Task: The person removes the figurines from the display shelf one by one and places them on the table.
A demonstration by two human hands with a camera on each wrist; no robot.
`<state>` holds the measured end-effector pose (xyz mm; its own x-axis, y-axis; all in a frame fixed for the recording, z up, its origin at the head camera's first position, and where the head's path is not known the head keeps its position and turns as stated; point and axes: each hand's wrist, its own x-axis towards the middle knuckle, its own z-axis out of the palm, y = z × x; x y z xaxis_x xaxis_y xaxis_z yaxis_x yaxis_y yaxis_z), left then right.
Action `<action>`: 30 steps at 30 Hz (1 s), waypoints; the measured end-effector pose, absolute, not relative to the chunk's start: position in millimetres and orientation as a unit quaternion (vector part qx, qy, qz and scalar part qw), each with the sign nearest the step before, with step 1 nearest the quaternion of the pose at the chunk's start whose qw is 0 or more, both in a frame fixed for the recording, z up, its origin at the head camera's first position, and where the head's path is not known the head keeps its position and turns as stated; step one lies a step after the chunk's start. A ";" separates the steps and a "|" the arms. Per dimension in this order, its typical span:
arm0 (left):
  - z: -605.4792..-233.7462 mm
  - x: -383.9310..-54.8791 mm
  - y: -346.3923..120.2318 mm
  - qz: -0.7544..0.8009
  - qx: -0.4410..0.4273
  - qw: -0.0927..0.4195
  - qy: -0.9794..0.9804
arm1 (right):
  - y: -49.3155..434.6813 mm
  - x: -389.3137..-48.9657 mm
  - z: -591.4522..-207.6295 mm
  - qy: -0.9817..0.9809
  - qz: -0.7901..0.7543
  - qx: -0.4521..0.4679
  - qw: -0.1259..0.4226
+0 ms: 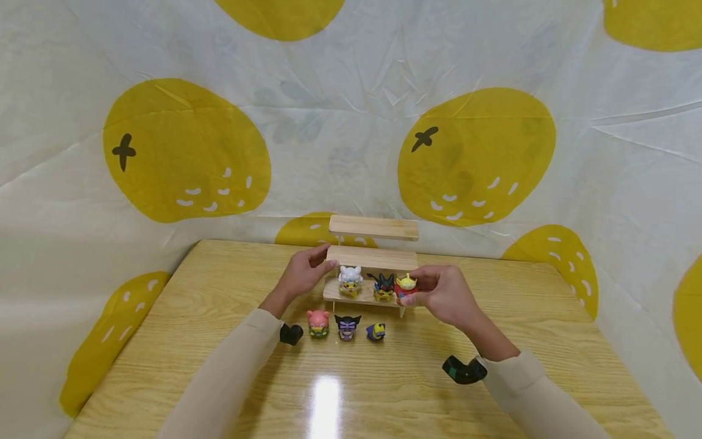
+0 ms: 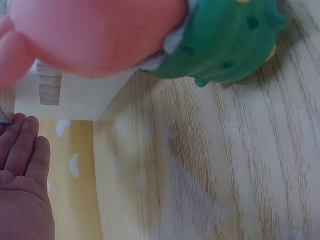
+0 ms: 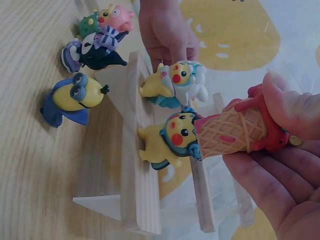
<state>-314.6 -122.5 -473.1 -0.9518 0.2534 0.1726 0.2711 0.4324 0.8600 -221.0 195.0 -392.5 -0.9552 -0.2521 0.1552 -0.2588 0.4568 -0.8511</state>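
Observation:
A three-tier wooden display shelf [image 1: 373, 258] stands at the back of the table. My left hand [image 1: 303, 274] holds the left end of its middle board, thumb in front and fingers behind. Between right thumb and fingers, my right hand [image 1: 452, 296] pinches an alien figure [image 1: 406, 284] with a yellow-green head and a red body over a waffle cone [image 3: 232, 131]. It is at the right end of the lowest board. Beside it on that board stand a black-eared yellow figure [image 1: 384, 288] and, further left, a white-hooded yellow figure [image 1: 350, 281].
In front of the shelf, a pink figure in green [image 1: 318, 324], a black-and-purple figure [image 1: 347, 328] and a yellow goggled figure in blue [image 1: 376, 331] stand in a row on the wooden table [image 1: 384, 390]. A patterned cloth [image 1: 334, 152] hangs behind.

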 end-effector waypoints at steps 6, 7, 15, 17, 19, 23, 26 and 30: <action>-471.6 -314.3 -122.2 -0.509 -0.154 0.008 -0.847 | 195.1 -219.5 -395.9 -0.854 0.501 0.138 -0.003; -471.3 -314.3 -122.1 -0.509 -0.154 0.008 -0.847 | 195.3 -219.2 -396.6 -0.855 0.501 0.136 -0.004; -466.7 -312.6 -121.3 -0.516 -0.148 0.001 -0.844 | 196.4 -216.7 -402.5 -0.851 0.508 0.135 0.005; -466.1 -312.5 -121.2 -0.515 -0.150 0.001 -0.844 | 196.8 -216.3 -404.1 -0.850 0.508 0.138 0.006; -466.0 -312.5 -121.0 -0.514 -0.150 0.001 -0.844 | 197.1 -216.0 -406.1 -0.853 0.505 0.135 0.009; -467.1 -312.3 -121.4 -0.511 -0.148 -0.001 -0.847 | 197.6 -215.2 -409.7 -0.855 0.503 0.127 0.005; -468.3 -312.4 -121.8 -0.511 -0.147 0.000 -0.847 | 197.6 -214.1 -411.4 -0.854 0.505 0.126 0.003; -468.9 -312.3 -121.8 -0.513 -0.149 0.001 -0.846 | 197.8 -212.8 -413.4 -0.854 0.505 0.123 0.004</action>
<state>-312.3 -121.8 -468.9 -0.9556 0.2511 0.1545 0.2531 0.4302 0.8665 -212.8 197.8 -413.4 -0.9695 -0.2071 0.1311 -0.2148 0.4601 -0.8615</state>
